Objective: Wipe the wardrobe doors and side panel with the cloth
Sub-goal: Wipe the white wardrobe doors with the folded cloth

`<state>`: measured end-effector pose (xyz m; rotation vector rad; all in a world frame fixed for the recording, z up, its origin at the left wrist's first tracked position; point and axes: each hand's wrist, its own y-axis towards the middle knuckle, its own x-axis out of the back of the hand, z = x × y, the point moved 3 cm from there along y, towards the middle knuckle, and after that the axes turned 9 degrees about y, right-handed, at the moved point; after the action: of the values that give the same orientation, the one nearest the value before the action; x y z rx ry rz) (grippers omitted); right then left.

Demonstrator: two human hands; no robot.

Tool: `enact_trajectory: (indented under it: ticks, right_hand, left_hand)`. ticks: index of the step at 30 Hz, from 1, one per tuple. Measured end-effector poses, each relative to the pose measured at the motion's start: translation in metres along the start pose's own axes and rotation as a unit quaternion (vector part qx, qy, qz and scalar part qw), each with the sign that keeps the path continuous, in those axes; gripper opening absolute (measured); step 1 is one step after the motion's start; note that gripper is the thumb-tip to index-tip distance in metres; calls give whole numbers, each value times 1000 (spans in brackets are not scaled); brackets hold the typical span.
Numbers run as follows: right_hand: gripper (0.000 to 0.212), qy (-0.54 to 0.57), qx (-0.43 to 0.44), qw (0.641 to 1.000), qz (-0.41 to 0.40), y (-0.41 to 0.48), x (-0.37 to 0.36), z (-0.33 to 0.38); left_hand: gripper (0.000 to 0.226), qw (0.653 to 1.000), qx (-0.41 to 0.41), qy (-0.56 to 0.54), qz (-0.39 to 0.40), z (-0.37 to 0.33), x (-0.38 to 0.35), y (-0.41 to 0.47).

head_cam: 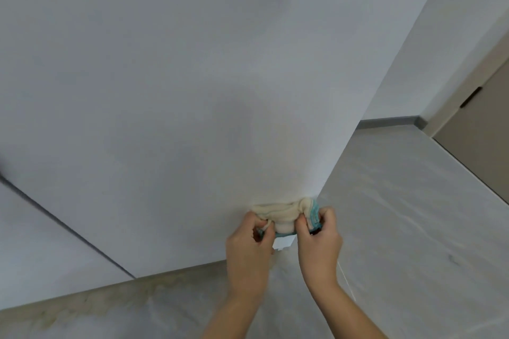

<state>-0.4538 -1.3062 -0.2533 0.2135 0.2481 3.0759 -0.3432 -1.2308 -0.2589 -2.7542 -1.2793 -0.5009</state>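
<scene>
Hands: left hand [249,239] and right hand [319,234] both pinch the bunched cloth [286,215].
Risk: wadded cloth may skip the panel's [192,91] bottom corner.

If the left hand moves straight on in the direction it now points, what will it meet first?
Beyond the cloth it grips, the left hand would probably meet the white wardrobe panel; depth is unclear.

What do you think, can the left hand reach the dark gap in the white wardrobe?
Probably yes. Only bare white wardrobe panel lies between the left hand and the dark gap, though its fingers grip the cream and blue cloth.
</scene>
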Motion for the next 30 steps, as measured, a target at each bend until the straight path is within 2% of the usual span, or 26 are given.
enact_trajectory:
  ticks: [9, 13, 16, 18, 25, 30]
  right_hand:
    - [20, -55, -170, 984, -13, -14, -9, -105]
    - [15, -58, -252, 966, -14, -16, -12, -132]
    - [17, -56, -327, 943, -13, -16, -14, -145]
    - [17, -23, -354, 934, -28, -17, -14, -145]
    - [8, 105, -289, 951, -45, -11, -12, -97]
    - [7, 154, -223, 962, -29, -5, -5, -29]
  left_hand:
    - [26, 992, 84, 96, 25, 91, -49, -11]
    - [28, 981, 159, 106, 39, 111, -58, -13]
    - [25, 958, 243, 141, 53, 119, -58, -12]
    - [21, 949, 281, 135, 46, 122, -56, -11]
    - [16, 966, 256, -28, -35, 84, -41, -8]
    - [14, 978, 185, -85, -34, 32, -16, -6]
